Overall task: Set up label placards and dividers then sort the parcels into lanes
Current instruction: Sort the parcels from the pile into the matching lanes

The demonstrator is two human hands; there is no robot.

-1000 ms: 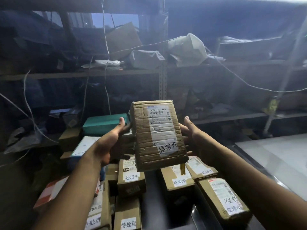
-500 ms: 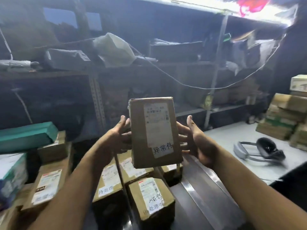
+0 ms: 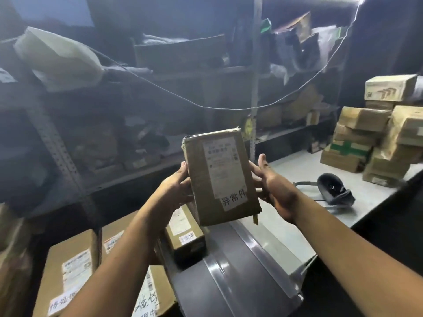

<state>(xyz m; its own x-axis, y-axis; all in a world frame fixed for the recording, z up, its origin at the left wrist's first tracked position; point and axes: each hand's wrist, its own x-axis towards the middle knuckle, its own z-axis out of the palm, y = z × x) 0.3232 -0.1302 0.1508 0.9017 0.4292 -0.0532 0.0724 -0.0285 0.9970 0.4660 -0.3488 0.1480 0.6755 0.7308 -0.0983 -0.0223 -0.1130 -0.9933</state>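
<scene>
You have the parcel (image 3: 220, 179) upright in mid-air, label toward you, above the boxes (image 3: 68, 271) and the grey divider (image 3: 229, 271). Your grip holds it from both sides: left hand (image 3: 174, 191) on its left edge, right hand (image 3: 274, 191) on its right. Read the handwritten sticker (image 3: 234, 197) at the bottom first; I judge it decides the lane. The stickers on the boxes below seem to read differently, so this one likely belongs elsewhere. Set it down flat, sticker up, clear of the headset (image 3: 332, 188) on the counter (image 3: 297, 165).
</scene>
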